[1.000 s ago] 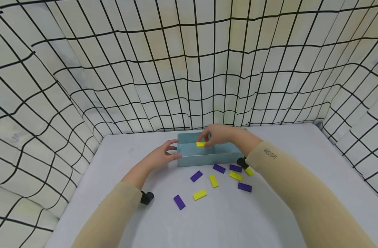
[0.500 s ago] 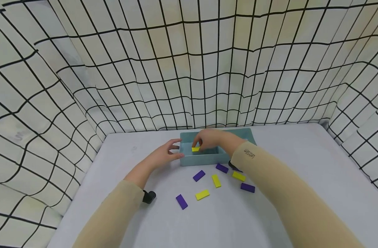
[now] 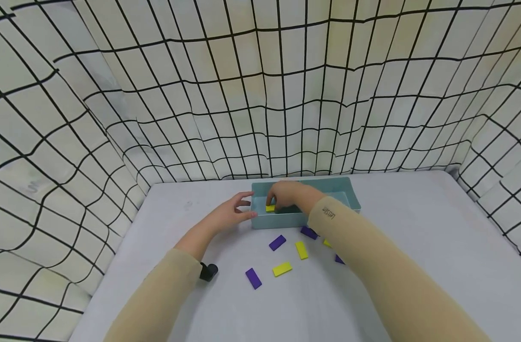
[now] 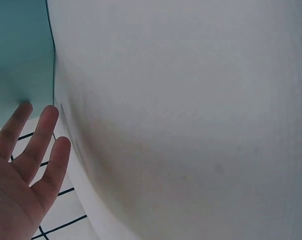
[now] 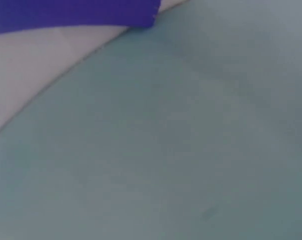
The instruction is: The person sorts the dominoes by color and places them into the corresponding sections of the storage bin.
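Note:
A pale teal open box sits toward the far edge of the white table. My left hand is at its left end, thumb by the front corner and fingers near the back one. In the left wrist view, the fingers are spread and fairly straight beside the box wall. My right hand reaches down into the left part of the box and pinches a yellow block low inside. The right wrist view shows only the box's wall and part of a purple block; the hand is out of that picture.
Before the box lie loose flat blocks, among them a purple block, a yellow block and another purple block. My right sleeve covers some of them. Black netting hangs in front of the wall behind the table.
My right hand has moved down and slightly left into the box with the yellow block. Its forearm now covers more blocks. The left hand stays at the box's end.

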